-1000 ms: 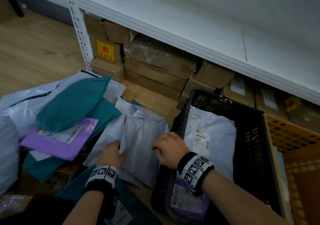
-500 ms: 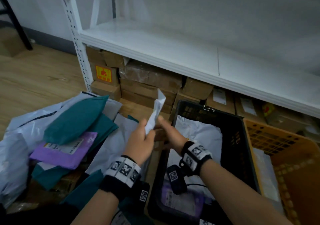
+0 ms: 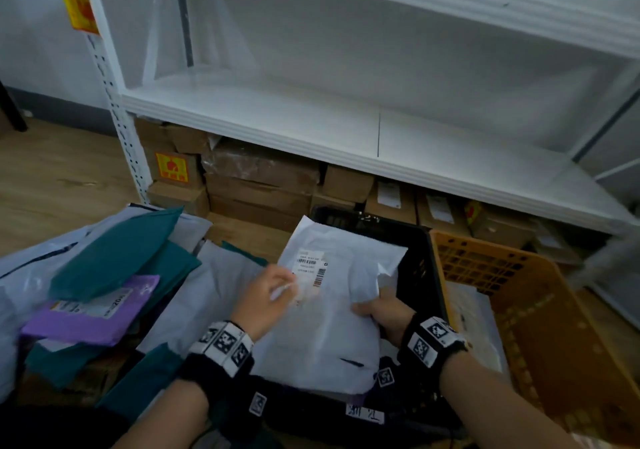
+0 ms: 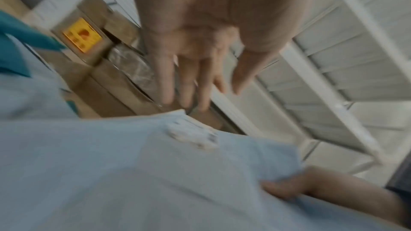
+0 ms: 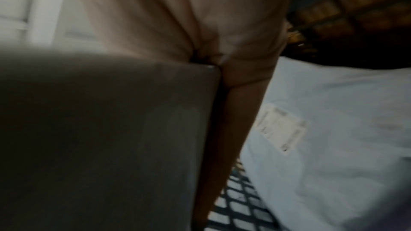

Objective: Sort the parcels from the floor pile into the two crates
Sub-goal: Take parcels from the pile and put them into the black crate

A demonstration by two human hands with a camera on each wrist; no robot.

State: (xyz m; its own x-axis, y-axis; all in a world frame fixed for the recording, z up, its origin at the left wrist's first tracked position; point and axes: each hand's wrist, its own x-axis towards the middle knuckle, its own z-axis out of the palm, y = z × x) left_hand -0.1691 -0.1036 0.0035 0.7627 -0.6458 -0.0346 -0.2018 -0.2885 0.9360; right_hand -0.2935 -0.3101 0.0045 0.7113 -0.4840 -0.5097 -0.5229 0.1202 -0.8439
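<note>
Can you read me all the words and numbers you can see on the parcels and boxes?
"20" and one more character, unclear: on the label of the purple parcel.
White parcel label: barcode and small print, too blurred to read.
Black crate front tag: handwritten marks, not legible.
Yellow sticker on the cardboard box: red symbol, text too small.
Yellow sign on the shelf post: blurred.

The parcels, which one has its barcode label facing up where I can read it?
The white parcel gripped by the right hand over the black crate; the purple one's label is partly covered.

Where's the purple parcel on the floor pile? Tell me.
In the head view, the purple parcel lies at the left on the floor pile, under a teal parcel, left of the left hand.
</note>
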